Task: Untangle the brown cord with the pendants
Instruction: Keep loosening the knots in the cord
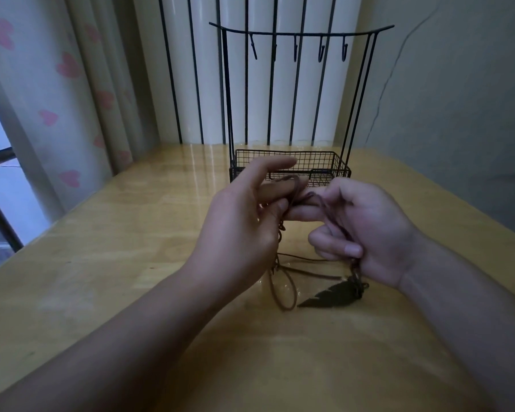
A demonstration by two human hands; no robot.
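A thin brown cord (286, 288) runs between both hands above the wooden table (116, 248). My left hand (244, 221) pinches the cord near its top, index finger stretched forward; a loop of cord hangs below it down to the table. My right hand (366, 230) holds the other strands with curled fingers, thumb pressed on them. A dark leaf-shaped pendant (333, 294) dangles under my right hand and touches the table. Parts of the cord are hidden inside both hands.
A black wire jewellery stand (292, 165) with a mesh basket base and a top bar of several hooks (295, 49) stands just behind my hands. A curtain with pink hearts (69, 66) hangs at the left, a grey wall at the right.
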